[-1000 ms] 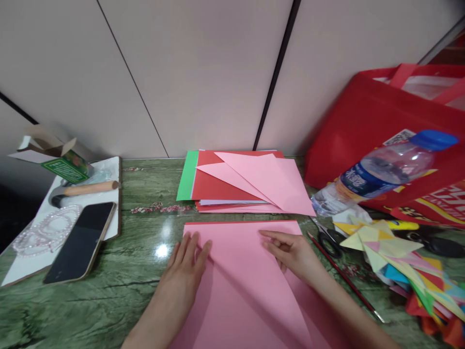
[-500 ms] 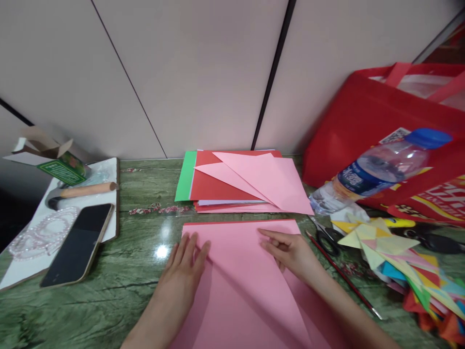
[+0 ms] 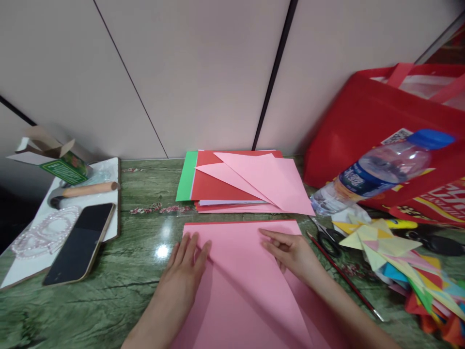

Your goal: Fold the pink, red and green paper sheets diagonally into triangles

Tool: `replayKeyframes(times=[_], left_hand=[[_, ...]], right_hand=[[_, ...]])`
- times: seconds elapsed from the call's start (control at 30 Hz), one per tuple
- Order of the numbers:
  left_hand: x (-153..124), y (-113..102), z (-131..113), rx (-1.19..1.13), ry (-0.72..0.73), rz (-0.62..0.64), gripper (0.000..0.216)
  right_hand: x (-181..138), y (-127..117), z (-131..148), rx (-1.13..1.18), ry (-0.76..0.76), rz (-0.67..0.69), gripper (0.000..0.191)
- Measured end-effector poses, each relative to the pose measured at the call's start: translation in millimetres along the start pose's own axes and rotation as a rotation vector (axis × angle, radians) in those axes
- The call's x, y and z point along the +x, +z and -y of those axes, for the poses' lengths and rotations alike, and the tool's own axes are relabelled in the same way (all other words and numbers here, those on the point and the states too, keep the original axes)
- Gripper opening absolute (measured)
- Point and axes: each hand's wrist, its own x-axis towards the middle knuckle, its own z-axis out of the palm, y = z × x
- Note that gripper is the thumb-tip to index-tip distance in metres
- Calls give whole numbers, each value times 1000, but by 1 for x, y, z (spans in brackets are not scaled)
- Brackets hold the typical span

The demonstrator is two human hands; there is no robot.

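Observation:
A pink sheet of paper [image 3: 240, 281] lies on the table in front of me, with a strip of red showing along its far edge. A darker diagonal band, a bend or shadow, runs across it. My left hand [image 3: 187, 271] rests flat on the sheet's left side, fingers stretched forward. On the right side, my right hand [image 3: 286, 249] has its index finger and thumb over the paper, and its other fingers curl under at the paper's slanting edge. More pink paper shows beneath that edge, by the right forearm.
Behind lies a stack of coloured paper [image 3: 221, 186] topped by folded pink pieces [image 3: 269, 179]. To the right are scissors [image 3: 329, 240], a pencil [image 3: 345, 276], a bottle [image 3: 378, 169], a red bag [image 3: 348, 126] and folded paper shapes [image 3: 395, 247]. A phone [image 3: 80, 245] and small box [image 3: 67, 165] are left.
The whole view has shifted very slightly. Both hands and the pink sheet keep the same positions relative to each other.

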Motion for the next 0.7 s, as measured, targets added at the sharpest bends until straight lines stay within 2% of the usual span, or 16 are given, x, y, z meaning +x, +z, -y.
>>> replayKeyframes(times=[0.23,0.53,0.7], left_hand=[[-1,-2,-2,-38,-15,38,55],[1,-15,-5,-99,-38,121,55],[2,-16,-5,-103,-34,107,54]], right_hand=[[-1,0,1,-4,3,-24,53],[-2,1,-3,9,-2,-53,51],[-2,0,0,11,10,-51,53]])
